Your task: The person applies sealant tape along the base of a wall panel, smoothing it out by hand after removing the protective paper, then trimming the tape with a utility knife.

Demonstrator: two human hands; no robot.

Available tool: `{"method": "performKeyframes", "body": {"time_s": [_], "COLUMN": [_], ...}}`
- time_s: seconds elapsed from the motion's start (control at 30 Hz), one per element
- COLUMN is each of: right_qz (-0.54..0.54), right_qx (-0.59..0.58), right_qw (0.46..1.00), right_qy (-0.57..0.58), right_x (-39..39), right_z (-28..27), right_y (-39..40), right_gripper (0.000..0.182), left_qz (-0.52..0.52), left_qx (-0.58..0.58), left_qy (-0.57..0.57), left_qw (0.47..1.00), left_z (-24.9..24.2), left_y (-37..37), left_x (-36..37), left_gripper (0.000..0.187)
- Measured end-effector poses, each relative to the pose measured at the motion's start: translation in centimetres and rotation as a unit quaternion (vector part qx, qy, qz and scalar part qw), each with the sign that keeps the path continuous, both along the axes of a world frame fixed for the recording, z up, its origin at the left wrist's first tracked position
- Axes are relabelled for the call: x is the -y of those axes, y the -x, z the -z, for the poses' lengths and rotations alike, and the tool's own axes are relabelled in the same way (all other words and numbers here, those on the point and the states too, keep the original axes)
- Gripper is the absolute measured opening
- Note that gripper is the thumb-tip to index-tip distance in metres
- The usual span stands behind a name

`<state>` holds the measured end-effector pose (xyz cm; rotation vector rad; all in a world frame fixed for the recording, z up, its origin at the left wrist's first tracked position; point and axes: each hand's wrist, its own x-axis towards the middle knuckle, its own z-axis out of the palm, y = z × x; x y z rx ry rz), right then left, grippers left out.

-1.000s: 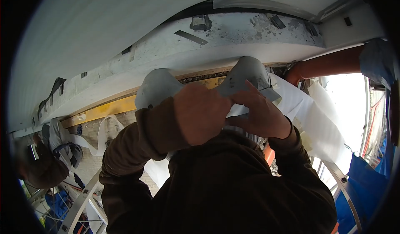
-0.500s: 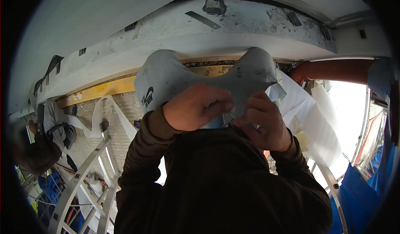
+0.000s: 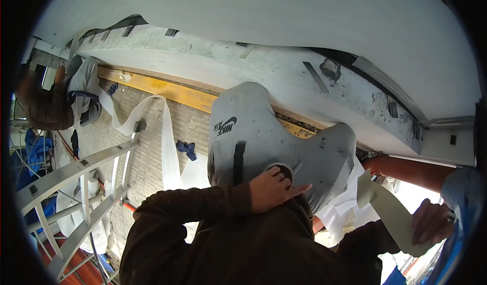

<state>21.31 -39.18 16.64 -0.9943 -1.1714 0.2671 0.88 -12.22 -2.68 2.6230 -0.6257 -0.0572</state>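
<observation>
My left hand [image 3: 274,189] rests at my lap, its fingers curled over a round roll of tape [image 3: 282,167] with a pale rim, mostly hidden by the hand. Out to the far right, my right hand [image 3: 432,224] is closed on a pale greenish strip of backing paper [image 3: 388,211] that hangs and curls towards my knee. On my grey trouser thigh lies a short black strip [image 3: 238,162].
A white ledge [image 3: 203,56] with small black pads and a loose flat metal strip [image 3: 315,77] runs ahead. Below it lies a yellow level-like bar [image 3: 157,86]. An aluminium ladder [image 3: 83,171] stands left. Another person [image 3: 48,99] crouches far left. An orange pipe [image 3: 411,172] is right.
My hands were together over my lap and are now apart, the right one far out with the pale strip. The view has turned, and the black strip now shows on my thigh.
</observation>
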Motion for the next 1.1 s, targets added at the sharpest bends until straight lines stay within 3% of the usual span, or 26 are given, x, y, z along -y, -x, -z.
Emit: {"method": "performKeyframes", "body": {"time_s": [0.07, 0.13, 0.2, 0.23, 0.3, 0.33, 0.4, 0.43, 0.47, 0.53, 0.6, 0.7, 0.83, 0.9, 1.03, 1.1], "right_qz": [-0.087, -0.126, -0.072, -0.047, 0.005, -0.024, -0.058, -0.067, -0.074, -0.088, -0.053, -0.033, -0.024, -0.002, 0.033, 0.029], "right_qx": [0.01, 0.02, 0.027, 0.025, 0.028, 0.028, 0.031, 0.027, 0.023, 0.014, -0.039, -0.029, -0.06, -0.065, -0.065, -0.046], "right_qw": [0.995, 0.988, 0.996, 0.998, 0.999, 0.999, 0.997, 0.995, 0.994, 0.992, 0.993, 0.995, 0.994, 0.992, 0.989, 0.99], "right_qy": [0.052, 0.084, 0.039, 0.022, -0.019, -0.034, -0.05, -0.064, -0.073, -0.091, -0.096, -0.089, -0.089, -0.104, -0.129, -0.128], "right_x": [-2.2, -4.6, -8.5, -10.1, -12.0, -12.6, -13.4, -13.6, -13.5, -13.3, -12.8, -12.8, -12.3, -12.0, -11.7, -11.5], "right_z": [-1.5, -2.2, -1.5, -1.3, -1.8, -2.3, -3.3, -3.9, -4.2, -4.9, -5.0, -5.0, -5.0, -5.1, -5.4, -5.6], "right_y": [-0.7, -1.4, -0.9, -0.8, -1.2, -1.8, -2.5, -2.7, -3.0, -3.7, -4.5, -5.6, -5.8, -5.8, -5.2, -5.0], "right_gripper": [0.004, 0.008, 0.019, 0.025, 0.021, 0.025, 0.029, 0.028, 0.028, 0.026, 0.026, 0.026, 0.027, 0.029, 0.03, 0.03], "left_qz": [0.01, -0.073, -0.118, -0.091, -0.08, -0.073, 0.066, 0.067, 0.119, 0.175, 0.107, 0.114, 0.091, 0.078, 0.088, 0.042], "left_qx": [-0.001, -0.035, 0.04, 0.041, 0.083, 0.1, 0.031, 0.036, -0.071, -0.177, -0.173, -0.194, -0.218, -0.191, -0.153, -0.114], "left_qy": [-0.005, 0.244, 0.323, 0.335, 0.485, 0.529, 0.49, 0.488, 0.587, 0.664, 0.709, 0.736, 0.721, 0.689, 0.658, 0.623], "left_qw": [1.0, 0.966, 0.938, 0.937, 0.867, 0.839, 0.869, 0.869, 0.797, 0.705, 0.675, 0.638, 0.651, 0.695, 0.732, 0.773], "left_z": [-3.1, -6.7, -8.7, -8.6, -8.4, -8.4, -7.8, -7.3, -6.6, -6.5, -6.6, -6.4, -6.5, -6.3, -6.6, -6.8], "left_y": [-0.7, -2.0, -4.4, -6.0, -8.6, -9.7, -10.9, -10.9, -11.0, -11.1, -10.3, -10.0, -9.4, -9.2, -9.2, -9.2], "left_x": [-0.7, -1.9, -3.0, -2.8, -3.2, -3.6, -4.7, -4.8, -4.9, -4.6, -3.4, -3.0, -2.9, -2.7, -1.4, -0.7], "left_gripper": [0.073, 0.082, 0.089, 0.089, 0.093, 0.094, 0.094, 0.094, 0.095, 0.096, 0.098, 0.094, 0.09, 0.09, 0.085, 0.086]}}
